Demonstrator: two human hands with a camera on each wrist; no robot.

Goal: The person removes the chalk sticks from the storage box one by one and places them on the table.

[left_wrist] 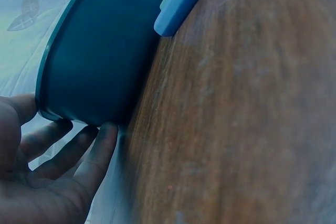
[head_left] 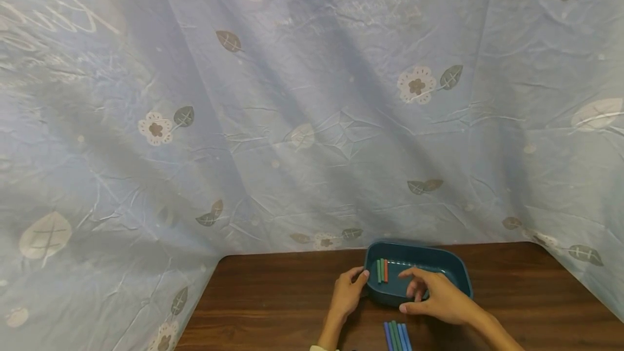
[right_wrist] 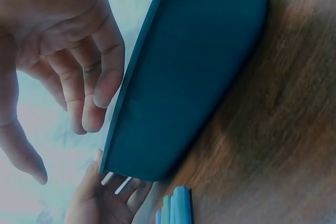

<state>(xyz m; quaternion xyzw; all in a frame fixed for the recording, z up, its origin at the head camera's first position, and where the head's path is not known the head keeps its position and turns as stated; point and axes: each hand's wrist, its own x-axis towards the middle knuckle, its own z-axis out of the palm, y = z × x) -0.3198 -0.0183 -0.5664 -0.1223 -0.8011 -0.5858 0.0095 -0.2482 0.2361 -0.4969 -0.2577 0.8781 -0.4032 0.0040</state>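
Note:
A dark teal rectangular tub [head_left: 424, 253] stands on the table. My left hand [head_left: 347, 292] holds its left end, thumb at the rim [left_wrist: 42, 77] and fingers against the outer wall. Inside, at the left, lie green sticks [head_left: 379, 271] and an orange stick [head_left: 385, 271] side by side. My right hand [head_left: 436, 294] hovers over the tub's front rim, its thumb and fingers apart, with nothing between them. On the table in front of the tub, several purple, green and blue sticks [head_left: 397, 336] lie in a row; their near ends are cut off by the head view.
The brown wood-grain table [head_left: 273, 297] reaches back to a pale blue curtain [head_left: 312, 123] with leaf and flower prints. This curtain hangs behind the tub and along both sides of the table. The tub stands close to the table's back edge.

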